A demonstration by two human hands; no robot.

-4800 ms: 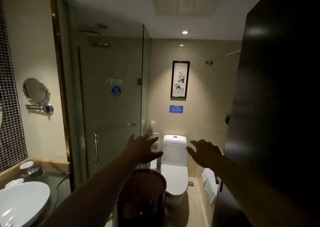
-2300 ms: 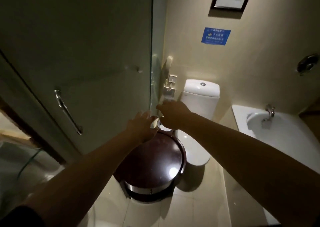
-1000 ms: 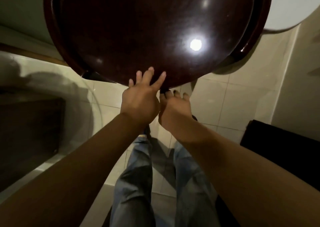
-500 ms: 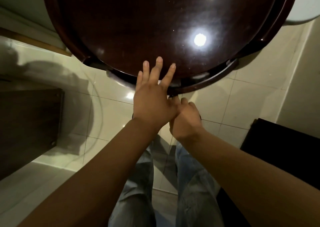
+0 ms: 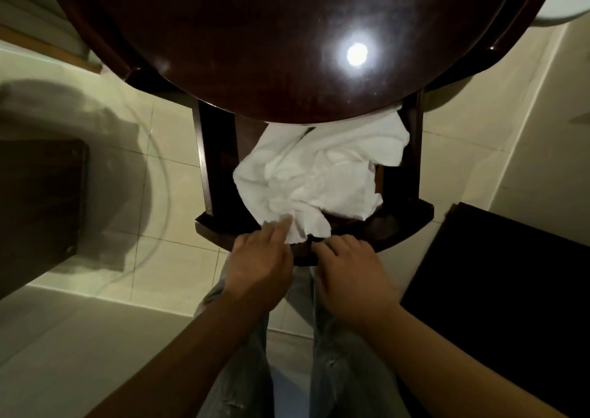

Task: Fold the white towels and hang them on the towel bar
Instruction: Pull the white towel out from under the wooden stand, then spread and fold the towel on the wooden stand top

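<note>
Under the round dark tabletop (image 5: 255,34), a crumpled white towel (image 5: 319,175) lies on the lower shelf (image 5: 399,226). Left hand (image 5: 258,264) pinches the towel's near edge with its fingertips; right hand (image 5: 348,274) rests at the shelf rim beside it, fingers curled, though whether it grips anything is unclear.

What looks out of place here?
The white towel is crumpled in a heap on the lower shelf of the dark round stand, not folded. One corner spills over the shelf's front edge, where the left hand touches it. The right hand rests at the edge.
</note>
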